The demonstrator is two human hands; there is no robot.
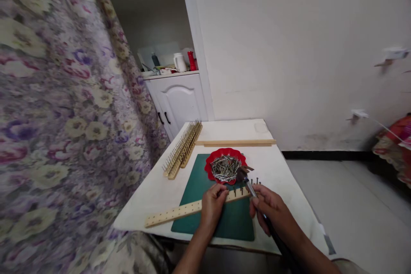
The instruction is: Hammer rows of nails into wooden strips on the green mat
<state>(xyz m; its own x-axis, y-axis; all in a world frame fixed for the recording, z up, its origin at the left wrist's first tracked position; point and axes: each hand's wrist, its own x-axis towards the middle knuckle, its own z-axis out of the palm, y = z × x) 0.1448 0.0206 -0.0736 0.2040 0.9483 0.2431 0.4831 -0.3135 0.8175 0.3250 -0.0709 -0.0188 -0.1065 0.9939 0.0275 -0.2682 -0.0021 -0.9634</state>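
A pale wooden strip (180,211) with rows of small holes lies slantwise across a green cutting mat (192,182). Several dark nails (234,192) stand upright in its right part. My left hand (212,203) rests over the strip's middle, thumb and fingers pinched on what looks like a nail, mostly hidden by the fingertips. In my right hand (271,207) is a hammer (251,189) with a metal shaft and black handle; its blurred head is raised above the strip's right part. Just behind the hands sits a red scalloped bowl (221,153) full of loose nails.
At the left of the white table (154,197), strips bristling with nails (183,152) lie side by side. Plain wooden strips (237,142) lie across the back. A floral curtain (80,137) hangs on the left; a white cabinet (183,96) and wall stand behind.
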